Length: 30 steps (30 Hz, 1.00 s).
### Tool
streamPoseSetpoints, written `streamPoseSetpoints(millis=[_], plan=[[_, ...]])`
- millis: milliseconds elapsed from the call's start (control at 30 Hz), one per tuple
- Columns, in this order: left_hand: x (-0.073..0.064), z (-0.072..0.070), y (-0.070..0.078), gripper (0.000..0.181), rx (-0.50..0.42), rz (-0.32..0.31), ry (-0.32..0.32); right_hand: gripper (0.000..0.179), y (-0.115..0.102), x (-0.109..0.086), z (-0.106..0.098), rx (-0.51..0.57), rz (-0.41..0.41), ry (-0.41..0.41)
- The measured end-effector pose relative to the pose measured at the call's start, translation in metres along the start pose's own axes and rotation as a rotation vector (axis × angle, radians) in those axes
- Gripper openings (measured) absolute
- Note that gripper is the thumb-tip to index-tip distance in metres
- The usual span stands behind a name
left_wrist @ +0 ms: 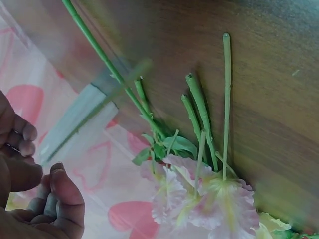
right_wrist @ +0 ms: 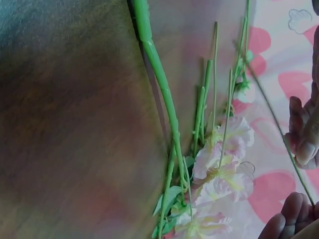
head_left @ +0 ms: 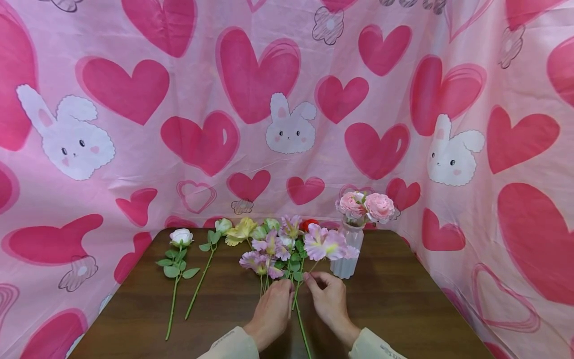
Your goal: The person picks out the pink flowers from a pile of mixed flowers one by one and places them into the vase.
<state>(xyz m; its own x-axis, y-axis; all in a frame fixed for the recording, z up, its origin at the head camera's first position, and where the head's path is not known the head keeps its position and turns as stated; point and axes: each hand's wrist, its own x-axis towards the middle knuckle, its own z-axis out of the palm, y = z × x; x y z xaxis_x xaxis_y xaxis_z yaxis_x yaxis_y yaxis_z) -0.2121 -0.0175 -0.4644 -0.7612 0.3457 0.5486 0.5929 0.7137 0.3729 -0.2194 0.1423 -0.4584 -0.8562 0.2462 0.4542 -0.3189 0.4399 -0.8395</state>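
Observation:
In the head view my right hand (head_left: 332,301) pinches the thin stem of a pale purple ruffled flower (head_left: 325,243) between thumb and fingertips. Its bloom leans to the right, before the vase. My left hand (head_left: 271,309) is curled close beside the same stem; whether it grips it is hidden. Both wrist views show the thin stem (right_wrist: 269,107) slanting past the fingers of both hands. Beneath lie more purple ruffled flowers (head_left: 269,244), with a red rose (head_left: 309,224) and its long green stem (head_left: 302,329) reaching toward me between the hands.
A ribbed translucent vase (head_left: 352,249) holding pink peonies (head_left: 378,207) stands at the back right. To the left lie a white rose (head_left: 181,237), a greenish-white rose (head_left: 222,226) and a yellow flower (head_left: 242,230). Pink heart-printed cloth surrounds the brown table (head_left: 139,304).

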Motion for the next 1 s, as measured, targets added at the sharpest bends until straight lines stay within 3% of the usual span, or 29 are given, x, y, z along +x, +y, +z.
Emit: streamPoseSetpoints(millis=[167, 400, 600, 800, 1000], plan=[[0.000, -0.004, -0.005, 0.016, -0.037, -0.021, 0.010, 0.015, 0.000, 0.005, -0.005, 0.035, -0.061, 0.045], [-0.003, -0.006, -0.020, 0.017, -0.012, -0.037, 0.036, 0.012, -0.001, 0.015, -0.016, 0.064, -0.207, 0.133], [-0.008, -0.011, -0.030, 0.012, -0.004, -0.083, 0.051, 0.018, -0.003, 0.027, -0.030, 0.000, -0.353, 0.204], [-0.015, -0.015, -0.040, 0.011, -0.018, -0.156, 0.017, 0.024, -0.008, 0.040, -0.043, -0.087, -0.411, 0.278], [-0.021, -0.015, -0.051, 0.011, -0.017, -0.193, 0.027, 0.025, -0.013, 0.055, -0.057, -0.158, -0.515, 0.346]])
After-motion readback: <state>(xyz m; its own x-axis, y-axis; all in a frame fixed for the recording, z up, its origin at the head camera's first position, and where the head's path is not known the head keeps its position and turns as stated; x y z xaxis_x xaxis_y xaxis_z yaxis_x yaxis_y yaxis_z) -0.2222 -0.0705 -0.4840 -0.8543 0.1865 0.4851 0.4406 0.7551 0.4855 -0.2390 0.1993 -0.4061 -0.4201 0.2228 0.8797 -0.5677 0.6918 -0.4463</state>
